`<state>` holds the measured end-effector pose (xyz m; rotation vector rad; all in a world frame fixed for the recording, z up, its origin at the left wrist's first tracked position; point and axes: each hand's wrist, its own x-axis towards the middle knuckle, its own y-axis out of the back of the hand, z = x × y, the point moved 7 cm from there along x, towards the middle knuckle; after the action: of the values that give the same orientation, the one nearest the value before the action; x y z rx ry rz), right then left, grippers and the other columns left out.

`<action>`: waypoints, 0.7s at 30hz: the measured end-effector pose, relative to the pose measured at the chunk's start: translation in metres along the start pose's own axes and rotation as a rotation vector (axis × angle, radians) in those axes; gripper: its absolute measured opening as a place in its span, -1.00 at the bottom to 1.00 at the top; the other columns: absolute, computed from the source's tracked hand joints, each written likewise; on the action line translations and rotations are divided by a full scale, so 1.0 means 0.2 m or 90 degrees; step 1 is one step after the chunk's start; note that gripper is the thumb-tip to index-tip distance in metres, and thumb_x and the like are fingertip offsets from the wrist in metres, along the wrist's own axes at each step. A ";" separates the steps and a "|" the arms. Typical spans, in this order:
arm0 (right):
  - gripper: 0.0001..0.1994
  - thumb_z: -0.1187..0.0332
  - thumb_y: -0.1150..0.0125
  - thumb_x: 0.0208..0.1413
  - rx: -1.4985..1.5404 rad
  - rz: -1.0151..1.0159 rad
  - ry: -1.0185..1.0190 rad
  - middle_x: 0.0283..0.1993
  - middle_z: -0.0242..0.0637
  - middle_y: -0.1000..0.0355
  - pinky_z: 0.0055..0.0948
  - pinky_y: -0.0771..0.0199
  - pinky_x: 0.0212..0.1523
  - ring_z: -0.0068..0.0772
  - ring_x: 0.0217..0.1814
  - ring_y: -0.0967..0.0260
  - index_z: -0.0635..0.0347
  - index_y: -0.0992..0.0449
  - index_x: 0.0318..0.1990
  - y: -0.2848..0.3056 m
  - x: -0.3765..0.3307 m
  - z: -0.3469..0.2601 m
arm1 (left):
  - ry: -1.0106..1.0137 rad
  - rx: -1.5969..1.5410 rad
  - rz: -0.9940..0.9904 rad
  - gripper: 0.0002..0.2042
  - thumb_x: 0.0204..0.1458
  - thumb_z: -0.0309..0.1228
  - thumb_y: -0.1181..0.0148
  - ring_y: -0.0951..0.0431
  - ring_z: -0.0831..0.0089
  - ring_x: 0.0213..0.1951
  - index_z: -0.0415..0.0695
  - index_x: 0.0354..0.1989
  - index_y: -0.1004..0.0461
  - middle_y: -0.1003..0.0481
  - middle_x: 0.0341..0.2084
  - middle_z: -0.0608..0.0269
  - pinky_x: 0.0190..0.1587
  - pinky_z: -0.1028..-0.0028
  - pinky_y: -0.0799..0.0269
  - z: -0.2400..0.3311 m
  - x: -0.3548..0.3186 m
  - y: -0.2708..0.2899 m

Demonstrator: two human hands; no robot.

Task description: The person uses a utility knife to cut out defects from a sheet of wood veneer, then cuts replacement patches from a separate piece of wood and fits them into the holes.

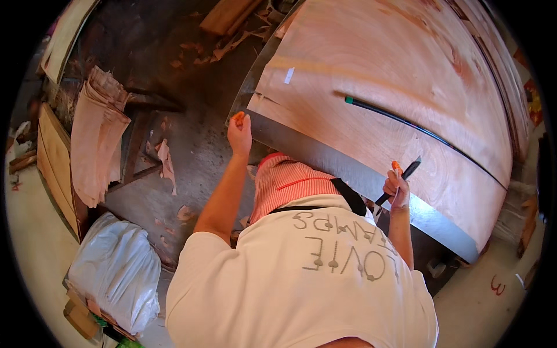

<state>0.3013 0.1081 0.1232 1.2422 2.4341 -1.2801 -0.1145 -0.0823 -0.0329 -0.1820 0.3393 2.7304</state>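
My right hand (pixel 397 190) is closed around a black utility knife (pixel 411 168), its tip pointing up and to the right over the wood. Orange covers show on fingertips of both hands. At the near left corner of the worktable, my left hand (pixel 239 137) is closed, fingers pressed together by the metal edge strip (pixel 301 145). Whether it pinches anything there is hidden. A large sheet of pale wood veneer (pixel 371 75) lies on the table. Across it rests a long dark rod (pixel 415 125) with a green end, apart from both hands.
A small white strip (pixel 289 75) sits on the veneer. To the left, a stack of veneer pieces (pixel 96 139) hangs over a dark frame, and a white plastic bundle (pixel 116 272) stands nearer. Veneer scraps (pixel 166 165) litter the floor. Wooden boards (pixel 229 14) lie at the far side.
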 end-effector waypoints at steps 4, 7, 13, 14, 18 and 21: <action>-0.66 0.24 -0.07 0.03 -0.009 0.066 -0.041 -0.67 -0.61 0.03 -0.77 0.21 -0.73 -0.81 -0.74 0.22 0.12 -0.29 -0.04 -0.01 0.01 0.11 | 0.176 -0.064 -0.070 -0.74 -0.05 -0.33 -0.14 -0.43 0.58 -0.49 -0.26 -0.27 -0.39 -0.44 -0.56 0.31 -0.41 0.62 -0.32 0.11 0.09 -0.14; -0.65 0.24 -0.07 0.02 0.012 0.096 -0.053 -0.67 -0.61 0.03 -0.76 0.21 -0.71 -0.81 -0.73 0.21 0.13 -0.30 -0.04 -0.03 -0.02 0.22 | 0.261 -0.076 -0.227 -0.76 -0.09 -0.35 -0.16 -0.44 0.57 -0.48 -0.28 -0.32 -0.41 -0.45 -0.56 0.30 -0.41 0.61 -0.33 0.06 0.20 -0.22; -0.65 0.25 -0.04 0.04 0.056 0.139 -0.018 -0.67 -0.59 0.03 -0.75 0.21 -0.71 -0.80 -0.70 0.18 0.19 -0.24 -0.04 -0.06 -0.12 0.41 | -0.092 0.317 -0.284 -0.79 -0.24 -0.36 -0.22 -0.47 0.36 -0.48 -0.15 -0.40 -0.44 -0.46 -0.54 0.23 -0.40 0.44 -0.35 0.16 0.25 -0.17; -0.66 0.25 -0.04 0.04 0.069 0.146 -0.015 -0.67 -0.59 0.03 -0.75 0.20 -0.71 -0.80 -0.69 0.18 0.20 -0.24 -0.06 -0.05 -0.15 0.46 | -0.134 0.377 -0.269 -0.79 -0.24 -0.34 -0.22 -0.46 0.32 -0.46 -0.14 -0.40 -0.44 -0.45 -0.52 0.23 -0.38 0.41 -0.34 0.18 0.25 -0.17; -0.75 0.27 -0.01 0.05 0.083 0.166 0.022 -0.68 -0.58 0.03 -0.74 0.20 -0.70 -0.78 -0.69 0.17 0.22 -0.25 -0.19 -0.15 -0.18 0.54 | -0.282 0.562 -0.226 -0.74 -0.25 -0.31 -0.23 -0.42 0.22 -0.32 -0.11 -0.36 -0.39 -0.37 -0.31 0.21 -0.32 0.32 -0.35 0.38 0.22 -0.17; -0.84 0.31 0.01 0.05 0.090 0.192 0.053 -0.68 -0.55 0.03 -0.72 0.19 -0.70 -0.76 -0.69 0.16 0.20 -0.24 -0.41 -0.18 -0.19 0.65 | -0.535 0.561 -0.250 -0.66 -0.23 -0.32 -0.21 -0.37 0.24 -0.18 -0.13 -0.24 -0.37 -0.31 -0.13 0.19 -0.20 0.32 -0.31 0.51 0.18 -0.20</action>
<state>0.2682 -0.0214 0.0809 1.6562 2.1291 -1.3514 -0.1398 -0.0063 0.0513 0.9721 1.0347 1.8188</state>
